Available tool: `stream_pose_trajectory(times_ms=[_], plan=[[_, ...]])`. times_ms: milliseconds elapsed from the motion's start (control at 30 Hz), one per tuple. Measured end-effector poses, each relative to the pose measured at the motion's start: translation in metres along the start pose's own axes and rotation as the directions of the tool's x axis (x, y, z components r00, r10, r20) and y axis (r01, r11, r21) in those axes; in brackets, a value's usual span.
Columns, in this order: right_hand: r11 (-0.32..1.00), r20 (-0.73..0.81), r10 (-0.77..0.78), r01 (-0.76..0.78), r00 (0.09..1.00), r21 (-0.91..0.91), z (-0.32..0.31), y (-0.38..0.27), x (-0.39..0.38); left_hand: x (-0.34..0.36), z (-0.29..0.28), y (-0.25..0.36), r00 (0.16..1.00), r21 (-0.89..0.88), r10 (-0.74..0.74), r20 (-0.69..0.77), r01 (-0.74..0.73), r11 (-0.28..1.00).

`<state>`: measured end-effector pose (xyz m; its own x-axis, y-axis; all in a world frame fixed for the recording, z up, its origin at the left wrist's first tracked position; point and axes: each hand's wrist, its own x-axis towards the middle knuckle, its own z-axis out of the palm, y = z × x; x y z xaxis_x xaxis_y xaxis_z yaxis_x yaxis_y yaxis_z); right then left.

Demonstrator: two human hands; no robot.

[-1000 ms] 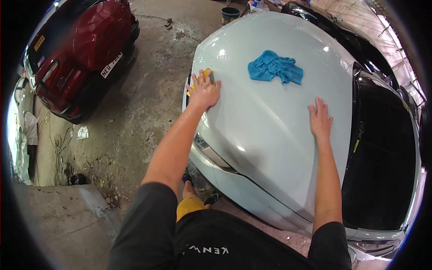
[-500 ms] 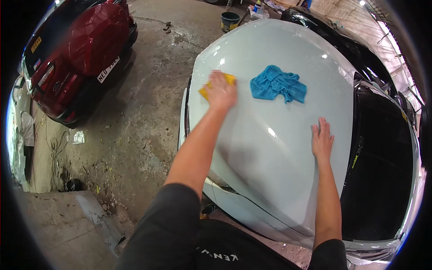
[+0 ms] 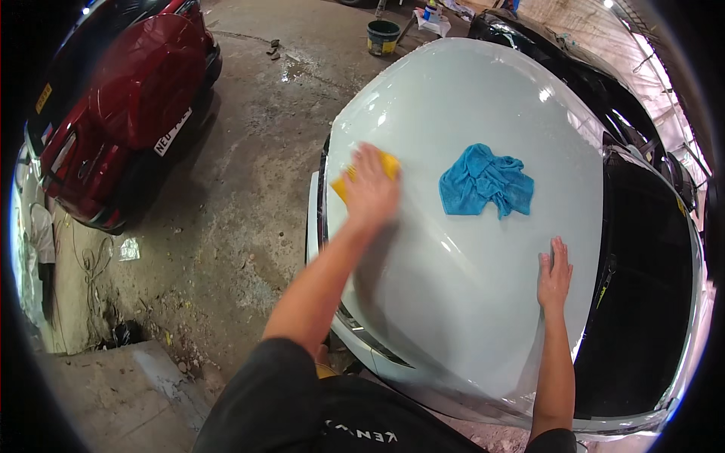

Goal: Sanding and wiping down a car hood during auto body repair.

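My left hand [image 3: 368, 189] lies with its palm over a flat yellow cloth [image 3: 390, 164], pressing it to the white car hood [image 3: 453, 302] near the hood's left edge. Corners of the yellow piece stick out on both sides of the hand; its middle is hidden, and whether it is woven cannot be made out. A crumpled blue cloth [image 3: 487, 181] rests on the hood between my hands, touched by neither. Close to the windshield edge, my right hand [image 3: 555, 279] is flat on the hood, fingers stretched out and nothing in them.
A dark windshield [image 3: 642, 287] borders the hood on the right. Across the concrete floor [image 3: 234, 174] stands a red car [image 3: 143, 90] at far left. A dark bucket [image 3: 383, 38] sits beyond the hood, and a black car [image 3: 559, 68] is parked at the far right.
The whole view has shifted, so the hood and blue cloth appear lower. My left hand has slid the yellow cloth slightly toward the hood's left edge. The right hand stays in place on the hood.
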<state>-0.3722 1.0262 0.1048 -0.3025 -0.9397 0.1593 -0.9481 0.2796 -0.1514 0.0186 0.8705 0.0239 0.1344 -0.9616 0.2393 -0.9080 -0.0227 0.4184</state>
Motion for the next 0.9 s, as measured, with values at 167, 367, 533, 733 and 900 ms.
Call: stream_pose_trajectory(times_ms=[167, 367, 533, 733, 900], plan=[[1.0, 0.038, 0.008, -0.008, 0.999, -0.013, 0.001, -0.01, 0.002, 0.088, 0.005, -0.054, 0.974, -0.107, -0.194, 0.117, 0.206, 0.973], [0.999, 0.021, 0.017, -0.016, 1.0, -0.03, -0.007, 0.014, -0.005, -0.128, -0.033, 0.043, 0.856, -0.017, 0.461, 0.232, -0.47, 0.882], [0.999, 0.037, -0.041, 0.041, 0.998, 0.004, 0.009, -0.012, 0.003, 0.106, -0.001, -0.105, 0.936, -0.344, -0.287, 0.202, 0.342, 0.874], [0.996, 0.022, 0.037, -0.035, 0.999, -0.077, -0.008, 0.019, -0.008, -0.038, -0.003, -0.018, 0.951, -0.22, 0.042, 0.305, 0.027, 0.975], [0.999, 0.037, -0.026, 0.027, 0.999, -0.028, 0.007, -0.004, 0.002, 0.066, 0.02, -0.087, 0.992, -0.275, -0.117, 0.041, 0.123, 0.953]])
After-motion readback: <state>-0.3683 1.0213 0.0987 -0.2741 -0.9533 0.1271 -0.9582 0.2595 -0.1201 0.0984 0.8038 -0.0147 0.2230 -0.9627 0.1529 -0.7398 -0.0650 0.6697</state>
